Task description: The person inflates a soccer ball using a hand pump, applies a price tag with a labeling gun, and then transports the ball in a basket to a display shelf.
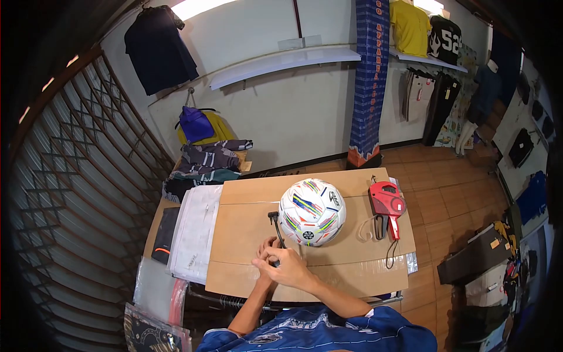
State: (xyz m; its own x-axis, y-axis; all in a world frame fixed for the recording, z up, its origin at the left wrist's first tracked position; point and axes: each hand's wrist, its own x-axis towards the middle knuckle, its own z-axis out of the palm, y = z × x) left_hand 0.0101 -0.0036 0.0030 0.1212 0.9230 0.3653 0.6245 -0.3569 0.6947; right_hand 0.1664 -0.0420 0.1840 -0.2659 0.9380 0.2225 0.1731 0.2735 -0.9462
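Close together over the cardboard, my left hand (268, 247) and my right hand (290, 268) are both closed around the lower part of a black pump hose (279, 230). The hose rises out of my fingers and ends in a dark angled head beside the ball. What else my fingers cover is hidden, though a small dark bit shows between them. A white football (312, 212) with coloured streaks rests on the cardboard just beyond my hands; neither hand touches it.
The flat cardboard (240, 234) covers the table. At its right lie a red price-tag gun (387, 199) with a wrist strap and a dark clip-like item (380, 226). White plastic packs (196, 232) and folded clothes (211, 158) are at the left.
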